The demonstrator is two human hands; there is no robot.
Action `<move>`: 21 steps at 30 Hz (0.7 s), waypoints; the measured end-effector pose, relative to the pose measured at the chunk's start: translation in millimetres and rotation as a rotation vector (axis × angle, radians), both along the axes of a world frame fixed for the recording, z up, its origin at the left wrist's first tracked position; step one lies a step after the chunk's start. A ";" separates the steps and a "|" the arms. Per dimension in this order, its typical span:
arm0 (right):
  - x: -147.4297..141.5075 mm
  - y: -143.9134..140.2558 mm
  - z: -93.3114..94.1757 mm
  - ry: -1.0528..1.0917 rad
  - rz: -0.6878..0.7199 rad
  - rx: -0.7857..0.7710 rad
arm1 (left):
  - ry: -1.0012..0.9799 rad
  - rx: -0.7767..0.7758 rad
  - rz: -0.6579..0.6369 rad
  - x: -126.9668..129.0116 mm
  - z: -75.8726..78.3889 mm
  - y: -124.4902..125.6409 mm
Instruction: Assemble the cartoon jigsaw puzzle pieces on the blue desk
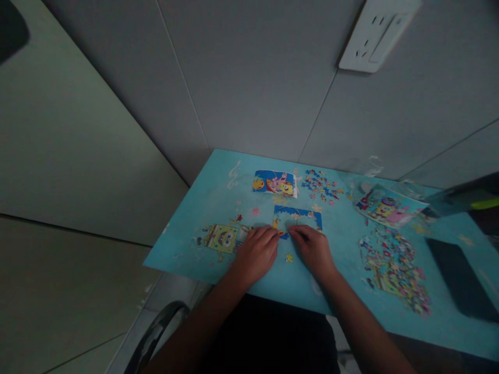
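While both hands rest palm down on the turquoise table (218, 192), their fingertips meet the near edge of a partly built jigsaw frame (297, 218), a blue rectangular border with an open middle that lies flat just beyond them. The left hand (255, 254) lies with its fingers loosely spread and slightly curled, the tips touching the frame's lower left corner. The right hand (314, 249) is also flat with the fingers close together, pressing on the lower edge of the frame; whether either hand pinches a piece under the fingers cannot be told. A single small loose piece (288, 257) lies on the table between the two hands, touching neither.

Left of the left hand, a yellow cartoon figure (222, 238) is printed on the table's surface. Farther back, near the wall, a small picture card (275, 183) with cartoon characters lies flat, and just to its right is a scatter of loose pieces (322, 185). On the right side of the table, well apart from the hands, a larger heap of mixed pieces (393, 265) is spread out, with a tilted printed sheet (385, 206) behind it and a dark flat slab (460, 283) beside it. A white wall socket (376, 34) sits on the grey wall above.
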State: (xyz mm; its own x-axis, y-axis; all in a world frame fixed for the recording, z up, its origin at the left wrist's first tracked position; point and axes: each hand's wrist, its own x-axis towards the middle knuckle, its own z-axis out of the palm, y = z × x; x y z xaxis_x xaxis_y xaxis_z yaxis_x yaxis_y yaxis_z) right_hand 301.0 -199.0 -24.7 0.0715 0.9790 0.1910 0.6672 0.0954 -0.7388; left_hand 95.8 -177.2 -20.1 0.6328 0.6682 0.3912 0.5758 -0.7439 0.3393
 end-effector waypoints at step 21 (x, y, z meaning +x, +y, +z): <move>1.9 -10.6 5.1 0.003 -0.069 0.142 | -0.033 0.018 0.313 -83.6 11.1 12.5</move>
